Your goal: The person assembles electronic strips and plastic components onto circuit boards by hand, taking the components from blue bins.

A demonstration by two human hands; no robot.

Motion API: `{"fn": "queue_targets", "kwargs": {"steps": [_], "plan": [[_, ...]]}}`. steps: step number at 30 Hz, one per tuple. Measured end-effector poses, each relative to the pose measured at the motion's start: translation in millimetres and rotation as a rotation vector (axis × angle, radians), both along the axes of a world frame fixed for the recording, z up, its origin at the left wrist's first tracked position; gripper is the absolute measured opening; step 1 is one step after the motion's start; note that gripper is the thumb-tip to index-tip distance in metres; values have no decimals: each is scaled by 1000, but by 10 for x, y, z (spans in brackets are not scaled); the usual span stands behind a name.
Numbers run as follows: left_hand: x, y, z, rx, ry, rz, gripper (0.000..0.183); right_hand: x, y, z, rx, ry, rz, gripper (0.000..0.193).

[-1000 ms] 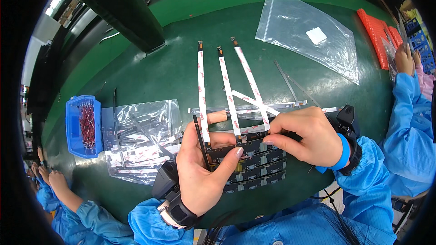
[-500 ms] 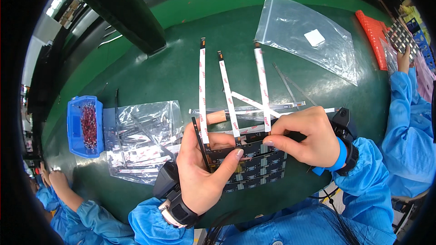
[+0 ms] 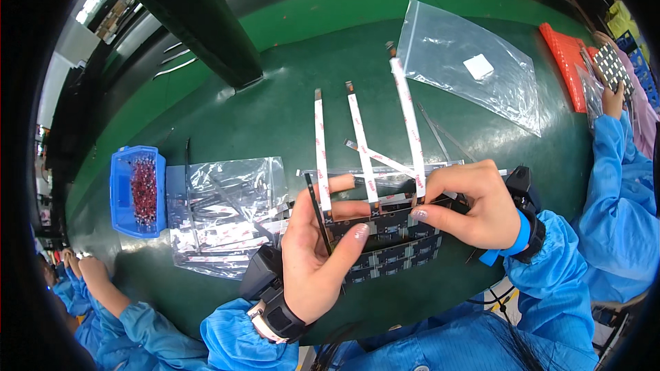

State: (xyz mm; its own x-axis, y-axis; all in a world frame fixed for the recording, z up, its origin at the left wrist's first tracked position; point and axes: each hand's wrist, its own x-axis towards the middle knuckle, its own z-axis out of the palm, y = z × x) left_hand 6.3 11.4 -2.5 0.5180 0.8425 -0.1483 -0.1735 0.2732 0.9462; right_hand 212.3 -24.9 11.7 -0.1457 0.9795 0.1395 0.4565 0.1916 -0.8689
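Observation:
A black circuit board panel (image 3: 405, 259) with rows of small modules is held up in front of me, its top edge tilted away from the lower rows. My left hand (image 3: 311, 264) grips its left side, thumb in front and fingers behind. Three white-backed flex strips, the left one (image 3: 321, 151), the middle one (image 3: 361, 148) and the right one (image 3: 408, 120), rise from the panel's upper edge. My right hand (image 3: 478, 206) pinches the lower end of the right strip against that edge. A narrow dark strip (image 3: 318, 213) stands by my left palm.
Loose flex strips (image 3: 388, 159) lie behind the panel. At left are a clear bag of strips (image 3: 237, 172) and a blue bin (image 3: 163, 196) of small reddish parts. A clear zip bag (image 3: 495, 89) and red wrap (image 3: 565, 62) lie farther back. Other people's hands work at both sides.
The view has shifted slightly. The tops of the left and middle strips have come lower, while the right strip's top reaches higher. The panel's upper row has tilted. Both hands keep their grip.

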Motion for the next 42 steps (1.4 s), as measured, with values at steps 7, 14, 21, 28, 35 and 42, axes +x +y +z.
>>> {"fn": "queue_targets", "kwargs": {"steps": [7, 14, 21, 28, 35, 42], "plan": [[-62, 45, 31, 56, 98, -42, 28, 152, 63, -4, -7, 87, -41, 10], [-119, 65, -89, 343, 359, -3, 8, 190, 51, 29, -74, 69, -59, 10], [-117, 53, -4, 373, 470, -25, 10, 71, 3, 94, -419, 477, -157, 9], [-137, 84, -13, 435, 403, -51, 17, 95, 17, 81, -348, 413, -71, 9], [-139, 67, -42, 308, 351, -81, 19, 131, 13, 90, -392, 428, 14, 7], [-131, 85, -31, 618, 360, -110, 17, 157, 10, 112, -413, 358, 49, 7]]}}
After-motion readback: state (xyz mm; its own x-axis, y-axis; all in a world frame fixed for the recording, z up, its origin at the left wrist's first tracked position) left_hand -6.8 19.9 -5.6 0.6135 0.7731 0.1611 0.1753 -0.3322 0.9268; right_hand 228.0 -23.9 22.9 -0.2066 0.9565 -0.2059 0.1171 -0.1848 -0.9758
